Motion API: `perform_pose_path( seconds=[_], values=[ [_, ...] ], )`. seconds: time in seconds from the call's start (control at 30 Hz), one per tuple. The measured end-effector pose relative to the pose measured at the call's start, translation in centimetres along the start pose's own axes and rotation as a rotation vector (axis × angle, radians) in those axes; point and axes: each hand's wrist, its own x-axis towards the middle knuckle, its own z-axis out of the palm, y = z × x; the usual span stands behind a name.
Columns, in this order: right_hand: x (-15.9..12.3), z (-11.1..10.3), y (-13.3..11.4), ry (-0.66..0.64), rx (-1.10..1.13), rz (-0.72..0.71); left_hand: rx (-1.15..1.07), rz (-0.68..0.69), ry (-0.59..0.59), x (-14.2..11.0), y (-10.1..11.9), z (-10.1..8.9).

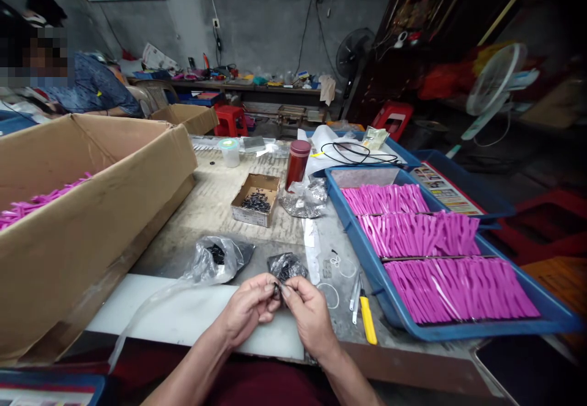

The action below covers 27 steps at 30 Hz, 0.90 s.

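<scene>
Both my hands meet above the near edge of the white board (178, 311). My left hand (251, 308) pinches a small dark part (276, 290) between thumb and fingers; its exact kind is too small to make out. The fingertips of my right hand (308, 311) are pinched together against the same part. Just beyond them lies a clear plastic bag (288, 265) with small black pieces. To its left, another open plastic bag (215, 259) also holds black pieces. Farther back, a small cardboard box (251, 215) contains many tiny black parts.
A blue tray (431, 332) with rows of pink strips stands at right, beside a yellow-handled screwdriver (367, 320). At left is a large cardboard box (114, 210) with pink pieces. A red-brown canister (298, 164) stands behind. Another person (96, 85) sits at far left.
</scene>
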Motion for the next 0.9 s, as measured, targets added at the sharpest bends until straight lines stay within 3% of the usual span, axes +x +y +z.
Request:
perform_pose_path(
  seconds=[0.67,0.9],
  values=[
    [0.11,-0.21,-0.36,-0.078,0.149,0.126,0.319,0.121,-0.095,0.15,0.35,-0.81],
    [0.07,-0.43,-0.30,-0.070,0.025,0.060,0.283,0.119,-0.087,0.14,0.06,-0.87]
  ],
)
